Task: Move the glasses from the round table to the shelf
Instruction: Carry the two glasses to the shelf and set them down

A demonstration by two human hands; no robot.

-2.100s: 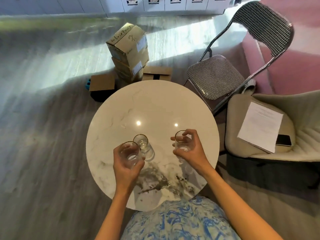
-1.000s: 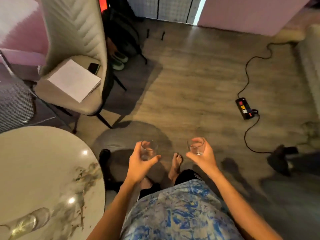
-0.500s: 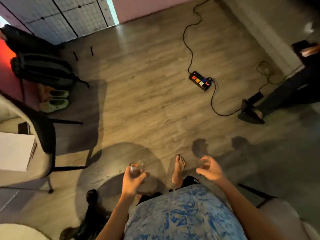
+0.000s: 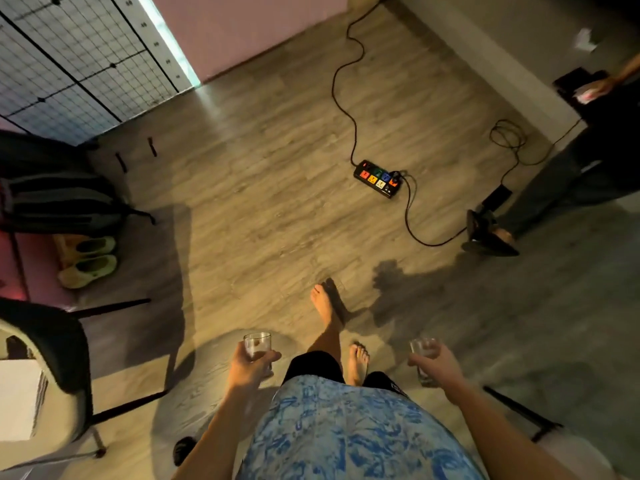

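Observation:
My left hand point(image 4: 247, 368) grips a small clear glass point(image 4: 257, 345) upright at waist height, low in the middle of the view. My right hand point(image 4: 437, 367) holds a second clear glass point(image 4: 422, 349), also upright, a little to the right. Both glasses hang over the wooden floor, with my bare feet between them. The round table and the shelf are out of view.
A black power strip point(image 4: 378, 179) with coloured sockets and its cable lies on the floor ahead. Another person's leg and shoe point(image 4: 490, 233) stand at the right. A cream chair point(image 4: 45, 386) is at the left, with a backpack point(image 4: 59, 199) and pale shoes point(image 4: 88, 263) behind it. A wire grid panel point(image 4: 69, 60) lines the far left wall.
I have turned away from the round table, which has left the view. Both hands still carry their glasses, and the power strip and the other person have come into view.

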